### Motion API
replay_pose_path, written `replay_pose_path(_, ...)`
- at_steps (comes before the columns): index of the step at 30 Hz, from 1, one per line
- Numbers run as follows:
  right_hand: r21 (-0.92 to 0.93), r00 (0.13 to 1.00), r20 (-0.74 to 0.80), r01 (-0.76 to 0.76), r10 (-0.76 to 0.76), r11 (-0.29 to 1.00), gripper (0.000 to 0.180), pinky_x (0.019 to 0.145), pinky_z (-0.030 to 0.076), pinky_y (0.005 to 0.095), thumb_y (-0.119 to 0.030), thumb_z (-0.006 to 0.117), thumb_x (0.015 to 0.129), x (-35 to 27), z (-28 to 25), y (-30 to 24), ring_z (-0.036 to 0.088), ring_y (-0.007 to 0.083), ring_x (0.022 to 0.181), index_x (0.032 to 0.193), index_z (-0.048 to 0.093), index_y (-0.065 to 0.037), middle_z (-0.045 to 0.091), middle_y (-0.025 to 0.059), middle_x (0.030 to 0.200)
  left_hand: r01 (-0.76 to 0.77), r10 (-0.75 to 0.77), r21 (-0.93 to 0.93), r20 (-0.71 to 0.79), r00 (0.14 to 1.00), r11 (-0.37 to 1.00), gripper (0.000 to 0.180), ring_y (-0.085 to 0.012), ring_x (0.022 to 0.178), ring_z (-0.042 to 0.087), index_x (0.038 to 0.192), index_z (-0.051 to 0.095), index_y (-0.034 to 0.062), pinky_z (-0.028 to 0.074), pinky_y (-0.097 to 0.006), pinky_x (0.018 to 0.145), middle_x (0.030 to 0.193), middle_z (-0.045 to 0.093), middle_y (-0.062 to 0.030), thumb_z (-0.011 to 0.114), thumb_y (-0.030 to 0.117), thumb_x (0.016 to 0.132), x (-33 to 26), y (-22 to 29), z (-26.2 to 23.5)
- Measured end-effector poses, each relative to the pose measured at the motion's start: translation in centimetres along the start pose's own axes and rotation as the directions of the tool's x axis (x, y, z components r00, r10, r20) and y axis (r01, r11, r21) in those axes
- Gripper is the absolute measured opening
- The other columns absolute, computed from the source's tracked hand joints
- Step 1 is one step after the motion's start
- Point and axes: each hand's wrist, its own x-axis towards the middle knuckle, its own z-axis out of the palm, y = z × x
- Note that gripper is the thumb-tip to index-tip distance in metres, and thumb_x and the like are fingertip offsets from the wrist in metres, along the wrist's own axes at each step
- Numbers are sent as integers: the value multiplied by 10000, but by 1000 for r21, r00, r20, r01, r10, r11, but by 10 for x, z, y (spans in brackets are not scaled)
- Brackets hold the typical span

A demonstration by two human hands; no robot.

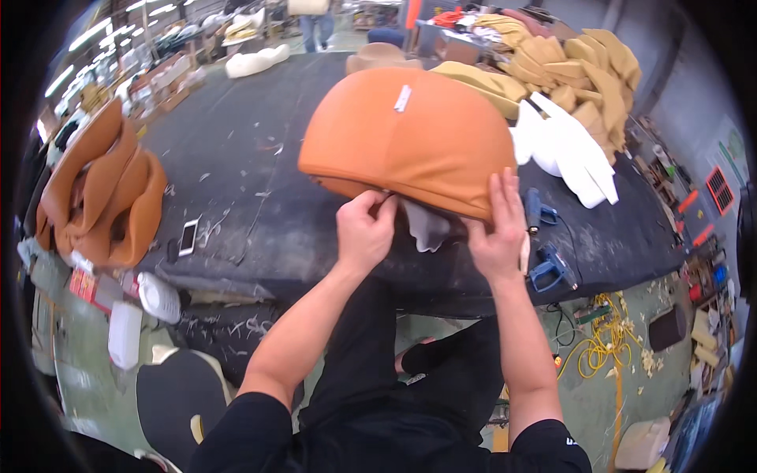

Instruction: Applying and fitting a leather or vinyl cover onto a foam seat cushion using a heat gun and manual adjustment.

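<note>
A large orange upholstered cushion, rounded at the top and with a small white tag, stands on the dark worktable in front of me. At its lower near edge, which shows a dark seam line, my left hand pinches the cover; whatever small part sits between the fingertips is hidden. My right hand grips the cushion's lower right corner, fingers up along its side and thumb at the bottom edge. Thin translucent plastic film hangs out below the cushion between my hands.
Two blue heat guns lie right of my right hand. White foam pieces and a pile of tan foam are behind them. On the left are a phone and stacked brown upholstered shells. A yellow cord tangles on the floor.
</note>
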Motion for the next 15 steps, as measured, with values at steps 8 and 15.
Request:
replay_pose_path(8, 27, 998, -15, 66, -65, 997, 836, 1191, 393, 569, -141, 819, 791, 16, 17, -19, 384, 494, 1512, 1564, 508, -79, 413, 209, 1656, -885, 556, 361, 688, 466, 296, 998, -467, 1525, 334, 1518, 542, 125, 294, -690, 1179, 1647, 418, -149, 924, 435, 650, 53, 120, -18)
replay_pose_path(15, 178, 978, 1, 203, -207, 963, 748, 1170, 413, 570, -93, 781, 780, 7, 21, -22, 458, 403, 1493, 1492, 562, -37, 480, 176, 1614, -892, 545, 371, 707, 451, 257, 978, -455, 1561, 312, 1476, 563, 40, 222, -734, 1196, 1657, 415, -169, 860, 553, 699, 75, 76, -32)
